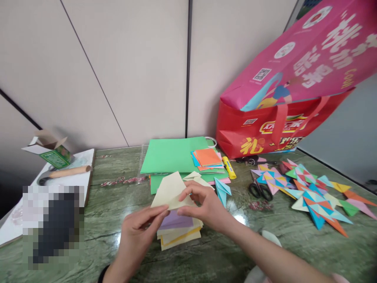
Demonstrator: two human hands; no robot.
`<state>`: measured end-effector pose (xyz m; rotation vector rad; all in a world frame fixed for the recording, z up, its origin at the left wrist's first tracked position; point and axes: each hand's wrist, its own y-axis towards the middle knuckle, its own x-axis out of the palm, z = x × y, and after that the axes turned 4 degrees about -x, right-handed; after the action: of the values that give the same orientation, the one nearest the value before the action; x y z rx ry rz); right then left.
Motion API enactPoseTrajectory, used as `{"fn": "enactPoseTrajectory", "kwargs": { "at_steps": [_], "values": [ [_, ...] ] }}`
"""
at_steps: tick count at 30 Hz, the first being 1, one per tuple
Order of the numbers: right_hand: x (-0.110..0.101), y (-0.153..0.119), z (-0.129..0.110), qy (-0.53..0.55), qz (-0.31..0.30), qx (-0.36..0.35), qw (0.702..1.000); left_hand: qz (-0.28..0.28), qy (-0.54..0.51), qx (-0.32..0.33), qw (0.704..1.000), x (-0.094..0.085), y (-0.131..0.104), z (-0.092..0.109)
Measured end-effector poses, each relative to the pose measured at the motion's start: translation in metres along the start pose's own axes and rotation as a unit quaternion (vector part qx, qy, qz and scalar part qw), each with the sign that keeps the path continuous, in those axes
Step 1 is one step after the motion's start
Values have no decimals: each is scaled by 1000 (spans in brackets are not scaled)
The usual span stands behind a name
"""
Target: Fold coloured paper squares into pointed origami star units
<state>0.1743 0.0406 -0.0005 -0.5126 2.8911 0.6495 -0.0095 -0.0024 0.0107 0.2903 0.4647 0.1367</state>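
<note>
A cream sheet of paper, its top corners slanted as if folded, is held up over the table between both hands. My left hand pinches its lower edge between thumb and fingers. On the right side of the sheet, my right hand grips it with thumb below and fingers curled over the front. Beneath the hands lies a stack of paper with a purple sheet on top and cream and yellow edges showing. Just behind my right hand is a folded cream piece, partly hidden. A folded blue paper piece lies to its right.
Green sheets carry small coloured squares, with a yellow glue stick alongside. Scissors and folded paper stars lie right. Red bag stands behind. At left are a wooden-handled tool and an opened box.
</note>
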Motion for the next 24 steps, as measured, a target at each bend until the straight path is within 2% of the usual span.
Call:
{"fn": "enactPoseTrajectory", "kwargs": {
  "at_steps": [4, 9, 13, 18, 24],
  "values": [
    [6, -2, 5, 71, 20, 42, 996, -4, -8, -11, 1000, 1, 0, 1],
    [11, -5, 3, 51, 46, 71, 995, -31, -31, -27, 999, 3, 2, 2],
    [13, -5, 1, 42, 62, 89, 993, -49, -85, -99, 990, 6, 0, -2],
    [12, -5, 1, 28, 80, 85, 993, -24, -207, -204, 957, 8, -3, -2],
    [14, -6, 3, 34, 88, 85, 992, -47, -305, -251, 917, 7, 1, -1]
  ]
}}
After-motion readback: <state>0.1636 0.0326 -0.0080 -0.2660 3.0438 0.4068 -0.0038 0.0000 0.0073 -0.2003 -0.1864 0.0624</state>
